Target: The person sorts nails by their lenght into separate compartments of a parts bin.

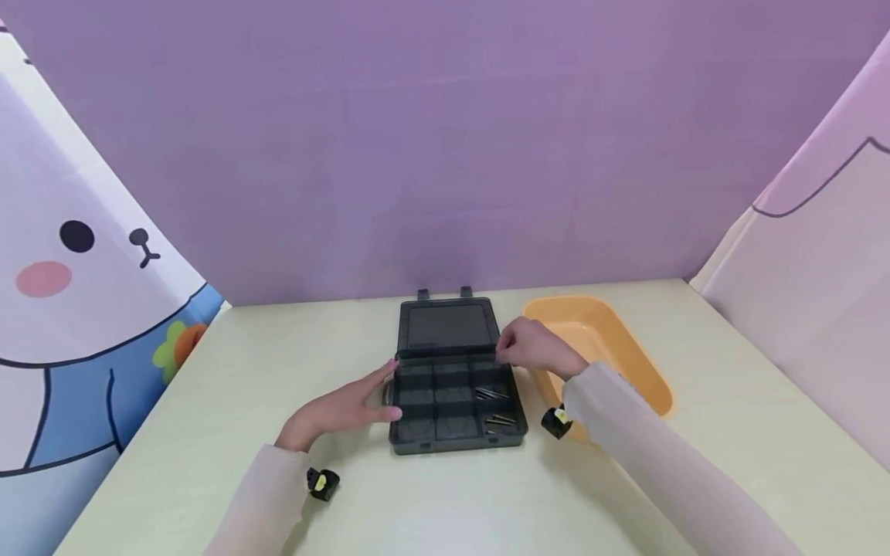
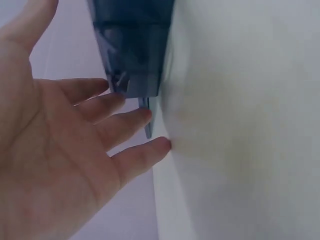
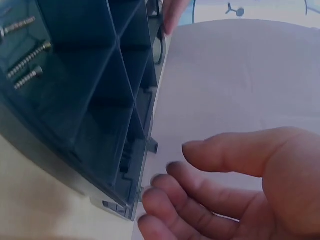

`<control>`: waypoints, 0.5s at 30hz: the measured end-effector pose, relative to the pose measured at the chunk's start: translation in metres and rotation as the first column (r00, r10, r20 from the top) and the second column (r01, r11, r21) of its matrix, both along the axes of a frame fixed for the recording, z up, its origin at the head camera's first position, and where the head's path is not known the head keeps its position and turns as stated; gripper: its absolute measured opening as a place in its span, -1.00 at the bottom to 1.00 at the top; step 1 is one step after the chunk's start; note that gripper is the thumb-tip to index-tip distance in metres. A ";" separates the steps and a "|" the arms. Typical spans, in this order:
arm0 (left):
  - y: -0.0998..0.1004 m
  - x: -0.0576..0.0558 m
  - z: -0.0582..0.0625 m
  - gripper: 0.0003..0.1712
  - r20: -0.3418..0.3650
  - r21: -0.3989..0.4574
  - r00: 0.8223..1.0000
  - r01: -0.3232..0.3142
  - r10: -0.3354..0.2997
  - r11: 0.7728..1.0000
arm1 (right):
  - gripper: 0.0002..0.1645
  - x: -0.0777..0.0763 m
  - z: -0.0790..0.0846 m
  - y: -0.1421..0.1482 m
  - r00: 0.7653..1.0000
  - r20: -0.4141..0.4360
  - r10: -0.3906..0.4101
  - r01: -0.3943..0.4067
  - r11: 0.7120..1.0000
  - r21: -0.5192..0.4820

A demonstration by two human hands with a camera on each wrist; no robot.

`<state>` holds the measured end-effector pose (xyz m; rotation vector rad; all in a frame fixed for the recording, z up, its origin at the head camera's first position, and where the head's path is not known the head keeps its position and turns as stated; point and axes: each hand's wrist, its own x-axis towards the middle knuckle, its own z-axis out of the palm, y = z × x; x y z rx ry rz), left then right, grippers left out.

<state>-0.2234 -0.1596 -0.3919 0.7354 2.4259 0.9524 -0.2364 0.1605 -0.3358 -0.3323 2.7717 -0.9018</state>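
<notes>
A dark translucent compartment box (image 1: pixel 459 445) lies on the table with its lid (image 1: pixel 448 324) folded back. Silver screws (image 1: pixel 490 394) occupy the middle compartment on the right, and brass-toned screws (image 1: pixel 499 421) the front one. My left hand (image 1: pixel 348 405) is spread at the box's left side, thumb and fingertips by its edge; the left wrist view shows nothing in the palm. Over the far right compartment, my right hand (image 1: pixel 531 345) has bent fingers. In the right wrist view its thumb and forefinger are apart, with nothing visible between them.
An orange tray (image 1: pixel 629 347) stands right of the box, partly hidden under the right forearm. Small black devices hang at both wrists. A purple cloth (image 1: pixel 445 170) closes off the back of the table, with printed cloth at the sides.
</notes>
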 end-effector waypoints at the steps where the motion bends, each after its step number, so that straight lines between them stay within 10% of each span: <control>1: 0.000 -0.002 0.001 0.02 0.003 -0.001 1.000 -0.014 0.014 1.000 | -0.86 -0.003 0.000 0.000 1.000 0.002 -0.014 0.014 1.000 0.005; 9: 0.005 -0.032 0.020 -0.11 -0.127 -0.019 0.974 -0.193 0.189 0.981 | -0.74 -0.026 0.002 -0.003 0.991 0.040 -0.127 0.128 0.992 -0.008; 15: 0.011 -0.059 0.030 -0.11 -0.040 0.095 0.950 -0.304 0.309 0.948 | -0.51 -0.040 -0.002 -0.008 0.982 0.086 -0.169 0.175 0.982 -0.076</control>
